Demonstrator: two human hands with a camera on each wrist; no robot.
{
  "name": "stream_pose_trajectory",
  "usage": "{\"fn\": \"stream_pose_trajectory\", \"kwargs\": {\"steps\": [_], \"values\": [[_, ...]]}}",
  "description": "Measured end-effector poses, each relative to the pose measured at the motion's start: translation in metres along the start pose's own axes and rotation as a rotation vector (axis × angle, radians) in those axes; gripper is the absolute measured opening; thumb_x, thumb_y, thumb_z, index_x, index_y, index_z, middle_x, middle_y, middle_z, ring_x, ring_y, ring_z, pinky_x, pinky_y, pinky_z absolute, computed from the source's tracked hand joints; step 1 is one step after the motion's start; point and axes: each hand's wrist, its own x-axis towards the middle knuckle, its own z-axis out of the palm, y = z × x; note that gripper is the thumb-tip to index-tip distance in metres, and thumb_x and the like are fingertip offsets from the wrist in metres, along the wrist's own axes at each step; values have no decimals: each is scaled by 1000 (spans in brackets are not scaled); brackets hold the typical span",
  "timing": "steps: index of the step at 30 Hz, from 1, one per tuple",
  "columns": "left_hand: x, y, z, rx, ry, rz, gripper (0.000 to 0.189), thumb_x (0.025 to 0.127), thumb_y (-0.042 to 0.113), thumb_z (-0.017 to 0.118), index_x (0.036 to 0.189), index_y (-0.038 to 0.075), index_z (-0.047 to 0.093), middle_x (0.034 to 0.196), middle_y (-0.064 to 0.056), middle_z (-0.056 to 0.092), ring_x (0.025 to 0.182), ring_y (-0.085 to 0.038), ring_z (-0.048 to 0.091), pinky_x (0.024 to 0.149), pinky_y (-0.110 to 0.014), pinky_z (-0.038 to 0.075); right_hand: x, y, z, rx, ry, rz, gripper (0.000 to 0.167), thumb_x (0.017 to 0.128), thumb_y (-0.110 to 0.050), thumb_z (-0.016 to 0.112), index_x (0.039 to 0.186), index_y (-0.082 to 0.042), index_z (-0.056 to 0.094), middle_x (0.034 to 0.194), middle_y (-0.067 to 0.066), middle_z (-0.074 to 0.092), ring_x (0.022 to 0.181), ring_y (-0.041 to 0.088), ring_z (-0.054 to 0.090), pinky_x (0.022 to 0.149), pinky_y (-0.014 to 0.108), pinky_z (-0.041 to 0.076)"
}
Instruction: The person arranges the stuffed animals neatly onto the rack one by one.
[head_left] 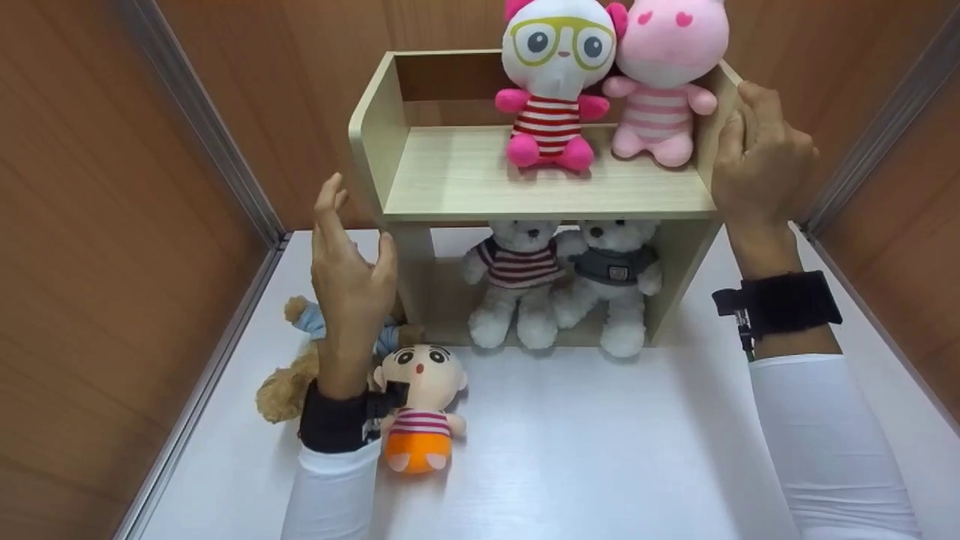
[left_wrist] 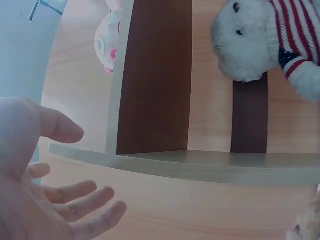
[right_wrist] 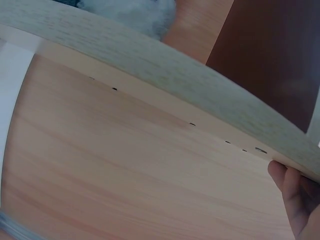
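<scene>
A pale wooden two-tier shelf point(head_left: 465, 176) stands between my hands. My left hand point(head_left: 349, 277) is beside its left side panel, palm toward it, fingers spread and holding nothing. In the left wrist view, the left hand point(left_wrist: 45, 170) is apart from the panel edge point(left_wrist: 200, 170). My right hand point(head_left: 765, 157) grips the right side panel with bent fingers; in the right wrist view the fingertips point(right_wrist: 280, 172) touch its outer face. A plush in yellow glasses point(head_left: 559, 75) and a pink plush point(head_left: 664, 97) sit on the upper tier.
Two white teddy bears, one in a striped top point(head_left: 517, 277) and one in a grey top point(head_left: 611, 277), sit in the lower tier. A doll in orange shorts point(head_left: 418, 420) and brown plush toys point(head_left: 289, 386) lie at front left. Wooden walls point(head_left: 97, 247) enclose the white table point(head_left: 585, 450).
</scene>
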Motion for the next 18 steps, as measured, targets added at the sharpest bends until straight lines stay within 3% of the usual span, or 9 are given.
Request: {"fn": "stream_pose_trajectory", "kwargs": {"steps": [4, 8, 13, 18], "values": [[-19, -10, -3, -13, 59, -2, 51, 92, 6, 66, 141, 6, 52, 136, -15, 60, 121, -29, 57, 81, -42, 50, 0, 0, -2, -16, -26, 35, 32, 99, -26, 54, 123, -15, 72, 92, 19, 77, 70, 42, 64, 63, 49, 38], [-34, -20, -5, -1, 18, 44, 28, 93, 5, 66, 121, 1, 66, 115, -15, 70, 105, -29, 66, 83, -45, 53, -1, -1, -2, -14, -30, 71, 31, 98, -27, 57, 123, -18, 73, 97, 16, 78, 78, 45, 68, 70, 56, 42], [-52, -27, -5, 115, -139, 67, 20, 93, 10, 71, 113, 6, 69, 99, -11, 73, 87, -26, 70, 70, -41, 57, 1, 1, -2, -33, -36, 99, 31, 97, -28, 58, 123, -19, 74, 95, 15, 79, 73, 40, 65, 68, 50, 38], [-66, -32, -5, 287, -375, 25, 21, 93, 20, 72, 112, 13, 68, 97, -7, 73, 81, -24, 69, 64, -39, 56, 1, 1, -3, -56, -51, 99, 31, 98, -29, 57, 123, -20, 72, 83, 18, 76, 60, 25, 45, 62, 36, 30]]}}
